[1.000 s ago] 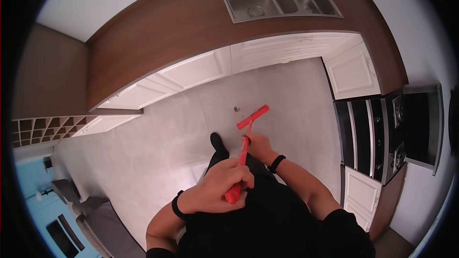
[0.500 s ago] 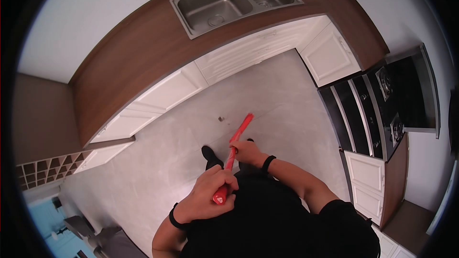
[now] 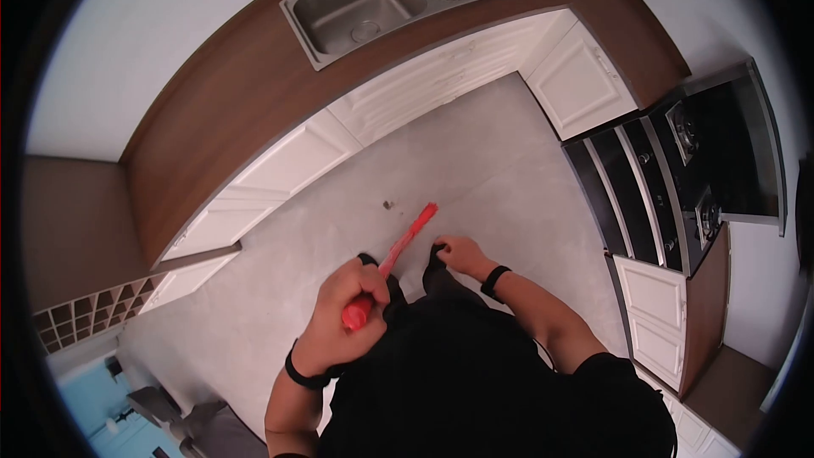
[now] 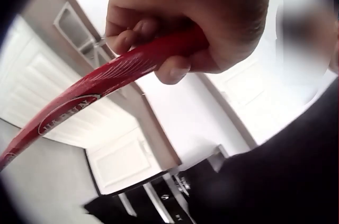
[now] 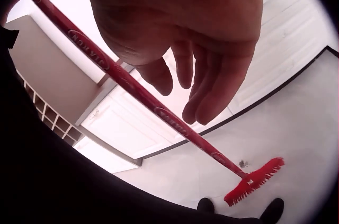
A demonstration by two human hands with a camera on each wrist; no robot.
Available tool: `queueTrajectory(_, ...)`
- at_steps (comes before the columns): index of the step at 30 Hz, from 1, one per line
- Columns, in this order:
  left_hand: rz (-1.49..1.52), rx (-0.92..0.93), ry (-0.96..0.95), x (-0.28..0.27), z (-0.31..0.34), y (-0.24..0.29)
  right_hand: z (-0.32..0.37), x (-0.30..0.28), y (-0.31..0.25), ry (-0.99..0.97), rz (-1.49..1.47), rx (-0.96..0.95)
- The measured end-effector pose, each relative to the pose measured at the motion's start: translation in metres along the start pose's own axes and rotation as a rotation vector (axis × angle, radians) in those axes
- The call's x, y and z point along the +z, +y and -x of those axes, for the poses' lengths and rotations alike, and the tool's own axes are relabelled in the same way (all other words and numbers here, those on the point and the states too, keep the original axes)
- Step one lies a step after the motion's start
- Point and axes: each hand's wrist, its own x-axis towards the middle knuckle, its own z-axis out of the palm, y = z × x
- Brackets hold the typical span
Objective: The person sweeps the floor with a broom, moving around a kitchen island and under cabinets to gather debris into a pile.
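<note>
A red broom [image 3: 421,219] slants from my left hand [image 3: 329,315] down to the floor. In the left wrist view that hand wraps its fingers round the top end of the red handle [image 4: 114,73], with the thumb along its underside. The bristled broom head [image 5: 254,181] shows whole in the right wrist view, near the feet. My right hand [image 3: 460,254] is off the handle, a little to its right. Its fingers [image 5: 212,83] hang loosely bent with nothing between them. A small dark bit of debris [image 3: 388,204] lies on the floor just left of the broom head.
White cabinets [image 3: 292,157] under a brown counter [image 3: 203,123] with a steel double sink [image 3: 360,4] line the far side. Black oven fronts and a stove [image 3: 691,136] stand at the right. A wine rack [image 3: 93,314] and a grey sofa [image 3: 220,432] are at the left.
My right hand has let go of the broom handle. The left hand has moved left with the handle's top, and the broom head has swung left and turned. The head view has shifted.
</note>
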Motion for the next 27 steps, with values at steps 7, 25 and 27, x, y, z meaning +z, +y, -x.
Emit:
queueTrajectory(7, 0.094, -0.058, 0.020, -0.012, -0.005, 0.020, 0.059, -0.018, 0.091, -0.006, -0.184, 0.401)
queueTrajectory(25, -0.039, -0.253, 0.147, 0.057, -0.013, -0.090, 0.123, -0.005, 0.146, -0.225, -0.292, 0.518)
queueTrajectory(27, -0.080, -0.185, 0.128, 0.050, -0.007, -0.082, 0.112, -0.006, 0.142, -0.221, -0.433, 0.802)
